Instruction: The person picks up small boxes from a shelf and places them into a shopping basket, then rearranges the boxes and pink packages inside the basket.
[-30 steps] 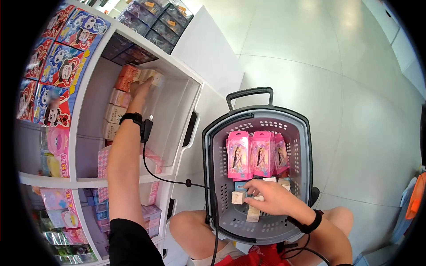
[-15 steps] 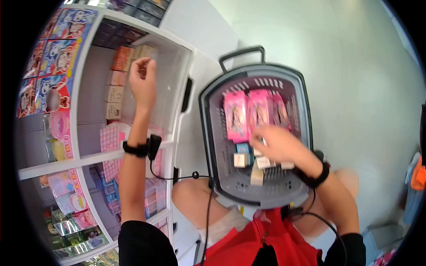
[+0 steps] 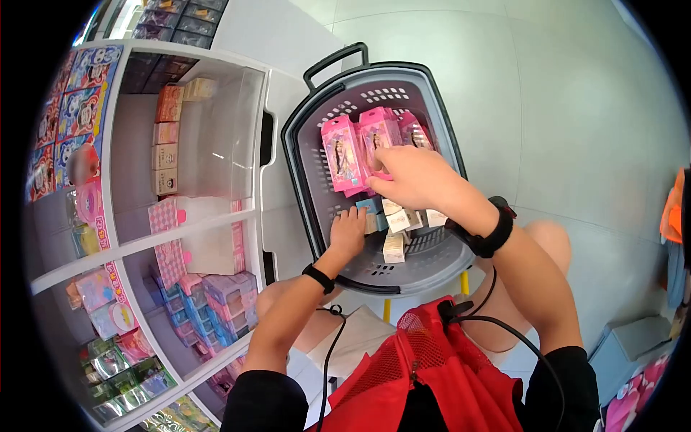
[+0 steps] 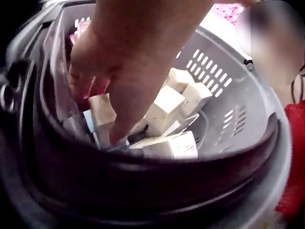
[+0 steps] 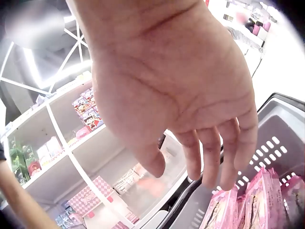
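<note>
In the head view my left hand (image 3: 349, 232) is inside the grey basket (image 3: 461, 169), fingertips right at a small cream-and-blue box (image 3: 371, 225). The left wrist view shows its thumb passing in front of that small box (image 4: 102, 109), fingers on the far side. Above the pink hanging packets (image 3: 341, 155) hovers my right hand (image 3: 417, 176), its fingers loosely bent. Nothing lies in its palm in the right wrist view. More small cream boxes (image 3: 399, 219) lie jumbled between the two hands.
To the left stands a white shelf unit (image 3: 241, 338). One compartment holds a row of small boxes (image 3: 165, 157) behind a clear panel (image 3: 224, 144); a pink checkered box (image 3: 167, 245) is below. The basket's black handle (image 3: 335, 61) points away. A cable (image 3: 522, 335) crosses the lap.
My left hand has come out of the shelf compartment and down into the basket. The right hand has risen from the small boxes to above the pink packets. The head view has shifted.
</note>
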A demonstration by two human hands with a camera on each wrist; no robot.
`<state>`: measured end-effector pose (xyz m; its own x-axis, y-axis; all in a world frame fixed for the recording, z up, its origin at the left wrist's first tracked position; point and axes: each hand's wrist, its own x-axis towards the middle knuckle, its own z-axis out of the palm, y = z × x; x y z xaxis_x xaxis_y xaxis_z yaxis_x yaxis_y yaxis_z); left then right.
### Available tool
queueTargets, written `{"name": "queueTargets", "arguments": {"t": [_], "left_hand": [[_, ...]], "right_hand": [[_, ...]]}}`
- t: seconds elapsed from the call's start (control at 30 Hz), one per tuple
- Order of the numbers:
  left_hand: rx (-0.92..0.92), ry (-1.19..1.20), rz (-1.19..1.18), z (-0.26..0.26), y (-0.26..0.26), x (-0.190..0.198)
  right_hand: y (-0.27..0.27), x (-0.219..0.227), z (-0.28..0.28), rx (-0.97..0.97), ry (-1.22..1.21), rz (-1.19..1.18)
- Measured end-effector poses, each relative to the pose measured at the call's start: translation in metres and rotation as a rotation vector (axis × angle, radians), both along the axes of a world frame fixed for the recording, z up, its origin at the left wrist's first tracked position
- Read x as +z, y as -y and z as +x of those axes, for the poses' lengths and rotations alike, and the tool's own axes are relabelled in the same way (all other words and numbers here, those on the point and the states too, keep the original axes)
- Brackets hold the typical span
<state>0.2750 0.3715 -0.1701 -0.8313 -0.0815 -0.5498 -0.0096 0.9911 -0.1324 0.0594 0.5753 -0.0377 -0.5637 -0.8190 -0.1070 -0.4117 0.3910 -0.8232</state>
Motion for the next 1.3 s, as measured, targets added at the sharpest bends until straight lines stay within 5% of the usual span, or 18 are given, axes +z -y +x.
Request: {"name": "queueTargets", "arguments": {"t": [0.1,0.23,0.33,0.4,0.5,0.6,0.73,0.8,1.03,1.2,1.3], "left_hand": [[0.007,-0.074,0.062,0.009,0.015,-0.024],[0.208,0.046,0.135,-0.025,-0.002,0.054],[0.476,0.167,0.434,-0.038,0.019,0.117],[0.714,0.091,1.042,-0.036,0.045,0.150],[0.798,-0.147,1.194,-0.043,0.080,0.207],[0.704,-0.393,0.844,-0.054,0.123,0.267],[0.774,-0.712,0.712,-0.076,0.192,0.311],[1.022,-0.912,0.564,-0.092,0.224,0.321],[1.145,-1.056,0.239,-0.146,0.337,0.306],[1.245,-0.864,0.146,-0.168,0.412,0.284],[1.157,-0.943,0.029,-0.177,0.429,0.268]], "right_hand": [[-0.005,0.003,-0.002,-0.008,-0.017,-0.009],[-0.008,0.005,-0.007,-0.022,-0.023,-0.020],[-0.007,0.005,-0.010,-0.033,-0.009,-0.041],[-0.004,0.007,-0.009,-0.037,-0.024,-0.049],[0.002,0.007,-0.005,-0.015,-0.036,-0.046],[0.006,0.013,-0.002,0.074,-0.026,0.033],[0.013,0.012,0.003,0.131,-0.041,0.069],[0.018,0.009,0.005,0.143,-0.053,0.074],[0.021,0.006,0.007,0.149,-0.056,0.083],[0.015,0.002,-0.003,0.140,-0.032,0.112],[0.013,-0.006,-0.010,0.124,-0.055,0.084]]}}
